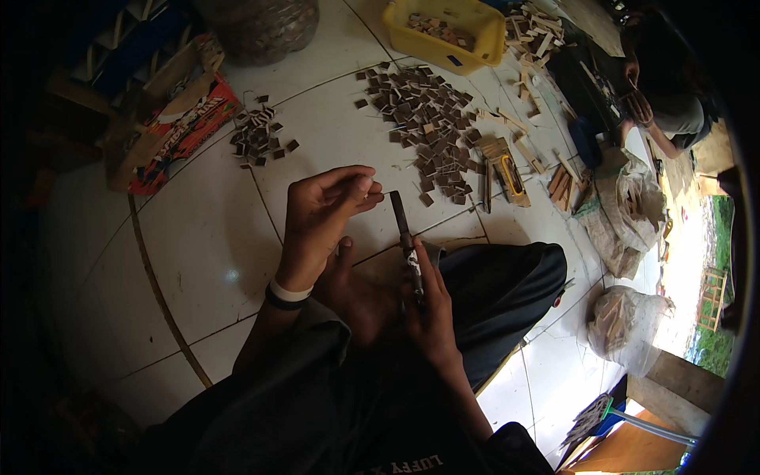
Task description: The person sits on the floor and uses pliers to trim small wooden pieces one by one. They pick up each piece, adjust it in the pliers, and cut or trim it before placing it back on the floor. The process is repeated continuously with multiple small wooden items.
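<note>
My right hand (pixel 434 317) is wrapped round a slim dark tool (pixel 400 218) with a black-and-white patterned grip. It looks like a file or a blade, but its exact kind is unclear. The tool points up and slightly left above the floor. Just left of its tip, my left hand (pixel 317 214) is closed in a pinch, thumb against fingers. Something thin and pale seems to show at those fingertips, too small to name. Ahead on the floor lies a broad heap of small dark square pieces (pixel 435 131), many with thin sticks. A smaller pile of such pieces (pixel 257 134) lies to its left.
A yellow tub (pixel 483 57) holding small pieces stands far ahead. To the right are a yellow-handled cutter (pixel 511 176), wood strips (pixel 538 32), an open sack (pixel 629 206) and a clear plastic bag (pixel 621 324). A red carton (pixel 186 131) stands left. Another person (pixel 661 103) sits far right.
</note>
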`<state>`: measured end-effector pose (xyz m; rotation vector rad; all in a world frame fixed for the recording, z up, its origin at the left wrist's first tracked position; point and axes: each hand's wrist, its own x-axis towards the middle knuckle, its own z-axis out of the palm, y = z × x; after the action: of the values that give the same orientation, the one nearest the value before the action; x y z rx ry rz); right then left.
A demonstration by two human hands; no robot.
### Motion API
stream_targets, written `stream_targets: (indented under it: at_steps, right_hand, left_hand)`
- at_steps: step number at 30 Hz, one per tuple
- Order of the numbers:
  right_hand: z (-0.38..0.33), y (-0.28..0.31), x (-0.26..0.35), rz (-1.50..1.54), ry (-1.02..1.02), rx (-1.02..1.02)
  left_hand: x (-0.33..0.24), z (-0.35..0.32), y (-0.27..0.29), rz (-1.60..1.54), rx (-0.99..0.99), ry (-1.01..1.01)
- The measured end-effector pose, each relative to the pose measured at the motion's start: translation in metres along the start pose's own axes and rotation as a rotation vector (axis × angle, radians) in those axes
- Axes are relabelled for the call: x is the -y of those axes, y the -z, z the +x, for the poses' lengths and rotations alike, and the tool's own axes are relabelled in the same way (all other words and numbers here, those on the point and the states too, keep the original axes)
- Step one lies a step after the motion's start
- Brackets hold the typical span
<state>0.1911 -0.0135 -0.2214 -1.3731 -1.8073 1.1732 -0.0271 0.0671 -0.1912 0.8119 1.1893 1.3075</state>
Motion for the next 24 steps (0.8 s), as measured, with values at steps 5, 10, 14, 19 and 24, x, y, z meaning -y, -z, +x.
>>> stream_targets:
  at_steps: [5, 10, 14, 19, 24]
  right_hand:
    - [0.0005, -0.0016, 0.0018, 0.014, 0.041, -0.016]
    - [0.0002, -0.0003, 0.0021, -0.003, -0.003, 0.012]
    - [0.0015, -0.0013, 0.0025, -0.012, 0.008, -0.002]
    - [0.0013, 0.0007, 0.0052, -0.018, 0.022, -0.001]
    - [0.0015, 0.0016, 0.0067, -0.004, 0.016, 0.004]
  left_hand:
    - [0.0003, -0.002, -0.0028, -0.001, 0.002, 0.003]
    - [0.0019, -0.0017, -0.0036, 0.001, 0.011, -0.001]
    - [0.0019, -0.0019, -0.0024, 0.004, 0.023, -0.002]
    - [0.0015, -0.0012, -0.0027, 0.01, 0.004, 0.008]
    - [0.0001, -0.0013, -0.0026, -0.031, -0.006, 0.024]
